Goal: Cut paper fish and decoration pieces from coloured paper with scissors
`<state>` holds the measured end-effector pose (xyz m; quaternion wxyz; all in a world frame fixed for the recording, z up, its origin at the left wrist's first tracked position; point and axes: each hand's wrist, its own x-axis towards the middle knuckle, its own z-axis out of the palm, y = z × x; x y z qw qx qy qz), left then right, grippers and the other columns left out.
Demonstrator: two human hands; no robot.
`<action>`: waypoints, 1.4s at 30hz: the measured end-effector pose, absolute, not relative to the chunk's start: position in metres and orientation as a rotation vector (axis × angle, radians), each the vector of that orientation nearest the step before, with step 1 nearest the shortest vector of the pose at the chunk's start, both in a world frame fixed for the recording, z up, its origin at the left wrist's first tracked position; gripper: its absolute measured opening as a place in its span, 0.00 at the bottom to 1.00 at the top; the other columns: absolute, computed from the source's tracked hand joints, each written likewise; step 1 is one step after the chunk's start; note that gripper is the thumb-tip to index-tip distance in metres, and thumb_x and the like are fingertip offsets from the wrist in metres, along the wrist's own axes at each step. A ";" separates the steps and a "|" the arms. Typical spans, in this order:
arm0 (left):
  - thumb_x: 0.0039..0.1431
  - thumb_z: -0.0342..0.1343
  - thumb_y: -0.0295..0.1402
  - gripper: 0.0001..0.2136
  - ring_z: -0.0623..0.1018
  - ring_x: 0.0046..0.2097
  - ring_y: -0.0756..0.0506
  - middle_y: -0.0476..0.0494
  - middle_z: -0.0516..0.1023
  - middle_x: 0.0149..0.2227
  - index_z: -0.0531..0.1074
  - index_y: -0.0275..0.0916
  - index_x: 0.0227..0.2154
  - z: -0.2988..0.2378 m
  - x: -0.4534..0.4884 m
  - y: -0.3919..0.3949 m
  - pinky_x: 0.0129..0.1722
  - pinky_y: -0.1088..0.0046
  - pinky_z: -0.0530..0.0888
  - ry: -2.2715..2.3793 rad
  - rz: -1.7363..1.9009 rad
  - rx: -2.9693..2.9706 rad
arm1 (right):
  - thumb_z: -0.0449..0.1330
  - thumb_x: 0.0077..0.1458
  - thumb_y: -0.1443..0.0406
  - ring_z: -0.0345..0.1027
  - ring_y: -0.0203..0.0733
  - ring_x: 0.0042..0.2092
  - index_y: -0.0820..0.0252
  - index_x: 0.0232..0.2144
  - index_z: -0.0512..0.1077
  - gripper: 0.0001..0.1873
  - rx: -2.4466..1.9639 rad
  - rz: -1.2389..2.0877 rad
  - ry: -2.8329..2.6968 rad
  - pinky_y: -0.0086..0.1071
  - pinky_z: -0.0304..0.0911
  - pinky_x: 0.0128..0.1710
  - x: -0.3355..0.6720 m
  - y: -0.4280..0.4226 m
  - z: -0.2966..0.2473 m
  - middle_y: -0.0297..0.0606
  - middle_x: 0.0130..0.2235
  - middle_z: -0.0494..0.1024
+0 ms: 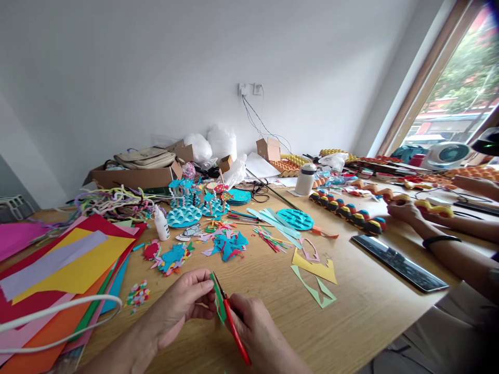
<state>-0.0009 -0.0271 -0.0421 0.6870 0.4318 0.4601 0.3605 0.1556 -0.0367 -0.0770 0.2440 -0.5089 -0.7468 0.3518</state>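
Between the thumb and fingers of my left hand [186,296] is a piece of green paper [219,304], held up over the near part of the table. My right hand [255,324] grips red-handled scissors [237,332], with the blades up against the paper. How far the blades are parted is hard to make out. Beyond my hands lie a pile of blue paper cutouts [230,244], a heap of mixed cutouts [173,258] and small coloured paper dots [138,295]. Green paper offcuts [314,288] and a yellow offcut [317,266] rest to the right.
Coloured paper sheets [74,259] cover the left side, with a white cable [113,298] looping over them. A glue bottle [161,223], blue wavy discs [295,219] and a tablet [399,262] lie around. At right, a co-worker's hand [405,210] holds a painted egg-carton strip.
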 end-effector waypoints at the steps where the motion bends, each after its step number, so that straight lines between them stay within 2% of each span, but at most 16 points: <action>1: 0.51 0.54 0.34 0.07 0.70 0.25 0.53 0.51 0.70 0.23 0.63 0.37 0.23 -0.043 -0.002 -0.026 0.26 0.77 0.68 1.043 0.813 0.975 | 0.46 0.55 0.62 0.53 0.30 0.22 0.66 0.21 0.68 0.19 -1.417 0.933 -2.046 0.23 0.45 0.20 0.158 -0.036 -0.076 0.33 0.19 0.67; 6: 0.50 0.50 0.39 0.09 0.71 0.27 0.52 0.52 0.69 0.23 0.60 0.39 0.25 -0.047 -0.012 -0.017 0.29 0.74 0.70 1.244 0.825 1.147 | 0.47 0.54 0.61 0.63 0.34 0.24 0.63 0.24 0.71 0.17 -1.649 0.638 -2.209 0.25 0.48 0.22 0.184 -0.023 -0.063 0.40 0.23 0.75; 10: 0.47 0.48 0.40 0.09 0.69 0.24 0.52 0.55 0.65 0.20 0.58 0.40 0.22 -0.056 -0.015 -0.008 0.24 0.76 0.68 1.390 0.700 1.325 | 0.49 0.50 0.62 0.70 0.45 0.30 0.61 0.28 0.74 0.14 -1.976 0.329 -2.399 0.29 0.52 0.23 0.207 -0.012 -0.053 0.47 0.29 0.77; 15: 0.42 0.48 0.34 0.05 0.63 0.17 0.51 0.58 0.59 0.14 0.60 0.40 0.18 -0.072 -0.010 0.003 0.16 0.77 0.58 1.530 0.521 1.536 | 0.49 0.49 0.66 0.72 0.51 0.34 0.63 0.30 0.75 0.15 -2.066 0.194 -2.549 0.31 0.57 0.25 0.215 -0.011 -0.048 0.50 0.32 0.77; 21: 0.40 0.51 0.28 0.05 0.64 0.23 0.50 0.55 0.63 0.16 0.64 0.39 0.14 -0.078 -0.010 0.003 0.23 0.75 0.56 1.632 0.469 1.864 | 0.53 0.49 0.67 0.72 0.52 0.36 0.65 0.31 0.74 0.11 -2.048 0.158 -2.583 0.33 0.59 0.27 0.212 -0.013 -0.036 0.50 0.34 0.77; 23: 0.42 0.50 0.27 0.05 0.65 0.24 0.50 0.54 0.65 0.17 0.65 0.39 0.16 -0.078 -0.014 0.003 0.24 0.75 0.57 1.636 0.461 1.933 | 0.53 0.50 0.66 0.71 0.50 0.36 0.63 0.32 0.74 0.11 -1.950 0.150 -2.561 0.32 0.59 0.28 0.208 -0.016 -0.035 0.48 0.34 0.76; 27: 0.46 0.47 0.25 0.06 0.69 0.28 0.48 0.51 0.70 0.22 0.68 0.40 0.22 -0.078 -0.020 0.003 0.28 0.75 0.62 1.617 0.483 2.050 | 0.56 0.49 0.62 0.71 0.44 0.36 0.60 0.34 0.72 0.10 -1.658 0.344 -2.562 0.29 0.59 0.30 0.185 -0.028 -0.039 0.42 0.36 0.76; 30: 0.48 0.46 0.23 0.12 0.71 0.36 0.46 0.47 0.73 0.33 0.71 0.41 0.32 -0.075 -0.019 0.002 0.36 0.74 0.64 1.522 0.499 2.160 | 0.57 0.47 0.57 0.71 0.47 0.36 0.62 0.34 0.71 0.15 -1.548 0.434 -2.612 0.32 0.61 0.31 0.157 -0.039 -0.044 0.44 0.35 0.75; 33: 0.47 0.46 0.21 0.18 0.70 0.42 0.47 0.46 0.71 0.41 0.70 0.44 0.39 -0.073 -0.016 0.000 0.41 0.75 0.64 1.406 0.461 2.252 | 0.58 0.44 0.53 0.70 0.51 0.35 0.66 0.39 0.69 0.24 -1.603 0.407 -2.551 0.37 0.62 0.31 0.134 -0.043 -0.051 0.48 0.36 0.74; 35: 0.47 0.47 0.21 0.17 0.71 0.41 0.46 0.46 0.70 0.40 0.71 0.44 0.38 -0.073 -0.015 0.002 0.40 0.74 0.64 1.379 0.426 2.284 | 0.57 0.45 0.56 0.70 0.53 0.36 0.68 0.40 0.68 0.24 -1.611 0.358 -2.534 0.38 0.63 0.32 0.126 -0.042 -0.057 0.50 0.37 0.73; 39: 0.45 0.46 0.20 0.11 0.70 0.36 0.45 0.46 0.70 0.33 0.70 0.40 0.26 -0.079 -0.018 0.010 0.37 0.72 0.64 1.405 0.378 2.310 | 0.52 0.47 0.68 0.71 0.49 0.34 0.66 0.37 0.70 0.13 -1.644 0.308 -2.559 0.34 0.63 0.29 0.128 -0.038 -0.064 0.48 0.35 0.74; 42: 0.43 0.44 0.19 0.11 0.69 0.34 0.45 0.46 0.69 0.30 0.68 0.39 0.23 -0.082 -0.020 0.014 0.35 0.71 0.64 1.436 0.368 2.313 | 0.50 0.48 0.73 0.72 0.46 0.32 0.65 0.34 0.71 0.12 -1.652 0.301 -2.570 0.32 0.62 0.27 0.133 -0.036 -0.064 0.47 0.34 0.75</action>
